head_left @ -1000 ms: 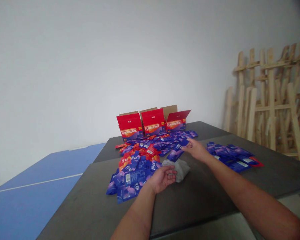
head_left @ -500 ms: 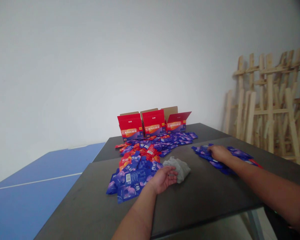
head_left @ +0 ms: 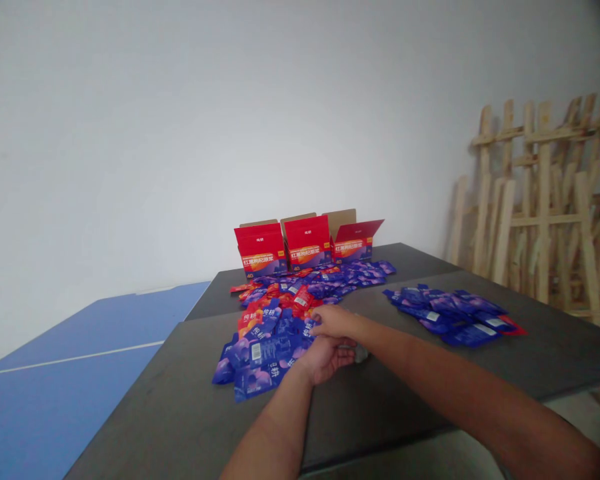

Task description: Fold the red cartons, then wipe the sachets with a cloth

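Note:
My right hand (head_left: 336, 321) reaches across above my left hand, its fingers bent down at the right edge of a pile of blue pouches (head_left: 280, 348), where they pinch a pouch. Just below it, my left hand (head_left: 327, 360) rests palm up on the dark table (head_left: 370, 407), fingers loosely curved and apart, with nothing seen in them. A crumpled grey cloth (head_left: 362, 353) lies beside the left fingers, mostly hidden behind my right hand and wrist. Some red pouches (head_left: 251, 316) are mixed into the pile.
Three open red boxes (head_left: 307, 247) stand at the back, with more mixed pouches (head_left: 325, 283) before them. A separate heap of blue pouches (head_left: 445, 312) lies to the right. A blue table (head_left: 105, 333) adjoins on the left; wooden easels (head_left: 544, 213) lean by the wall.
My right hand has left the heap of pouches on the right and moved left to the near pile, now covering much of the grey cloth. The left hand has stayed in place.

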`<action>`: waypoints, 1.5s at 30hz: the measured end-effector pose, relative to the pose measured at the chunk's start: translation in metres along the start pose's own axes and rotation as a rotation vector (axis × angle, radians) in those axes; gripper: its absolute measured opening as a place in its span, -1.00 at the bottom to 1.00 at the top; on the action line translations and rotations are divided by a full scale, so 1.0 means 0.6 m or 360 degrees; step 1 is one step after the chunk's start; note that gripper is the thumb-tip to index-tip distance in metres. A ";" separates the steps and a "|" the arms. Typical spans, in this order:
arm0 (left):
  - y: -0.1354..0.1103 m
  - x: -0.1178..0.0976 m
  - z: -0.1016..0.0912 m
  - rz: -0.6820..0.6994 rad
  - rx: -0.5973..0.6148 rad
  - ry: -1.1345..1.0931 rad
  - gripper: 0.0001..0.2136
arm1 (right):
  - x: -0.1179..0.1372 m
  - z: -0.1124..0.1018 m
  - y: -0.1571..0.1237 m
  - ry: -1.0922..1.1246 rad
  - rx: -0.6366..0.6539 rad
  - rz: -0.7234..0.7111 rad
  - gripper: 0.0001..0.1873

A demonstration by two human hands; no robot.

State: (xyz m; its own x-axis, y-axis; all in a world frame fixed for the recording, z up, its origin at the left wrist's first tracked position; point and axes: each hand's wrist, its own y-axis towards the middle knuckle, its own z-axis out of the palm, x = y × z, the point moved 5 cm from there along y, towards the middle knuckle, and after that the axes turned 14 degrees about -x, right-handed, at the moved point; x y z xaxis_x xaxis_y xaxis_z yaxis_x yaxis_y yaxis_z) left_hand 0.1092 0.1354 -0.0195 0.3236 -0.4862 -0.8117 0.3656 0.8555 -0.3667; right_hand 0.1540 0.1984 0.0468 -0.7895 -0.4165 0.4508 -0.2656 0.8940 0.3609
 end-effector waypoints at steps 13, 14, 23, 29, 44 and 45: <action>-0.001 -0.003 0.000 -0.0038 0.0018 -0.0012 -0.84 | -0.036 0.040 0.014 0.0279 0.0155 0.0276 -0.64; -0.002 -0.004 0.000 -0.0035 0.0031 0.0007 -0.82 | -0.039 0.036 0.013 0.0332 0.0143 0.0271 -0.64; -0.002 -0.009 -0.006 -0.0002 0.0041 0.0024 -0.82 | -0.069 -0.041 -0.003 0.0963 -0.0346 0.0342 -0.71; 0.007 -0.019 -0.017 -0.0026 -0.0031 -0.0257 -0.91 | -0.111 -0.088 -0.037 0.1596 -0.0910 0.0595 -0.51; -0.007 -0.047 -0.018 0.0417 -0.0204 -0.0135 -0.74 | -0.116 -0.050 -0.081 0.0576 -0.0741 0.0028 -0.62; -0.007 -0.052 -0.022 0.0459 -0.0257 -0.0173 -0.74 | -0.117 -0.047 -0.085 0.0440 -0.0731 -0.0016 -0.63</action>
State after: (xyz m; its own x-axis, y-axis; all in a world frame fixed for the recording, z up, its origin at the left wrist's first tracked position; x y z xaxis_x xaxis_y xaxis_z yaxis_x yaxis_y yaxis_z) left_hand 0.0860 0.1495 0.0012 0.4877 -0.2289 -0.8425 0.1053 0.9734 -0.2036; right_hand 0.2384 0.1776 0.0201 -0.5967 -0.5081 0.6212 0.0461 0.7511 0.6586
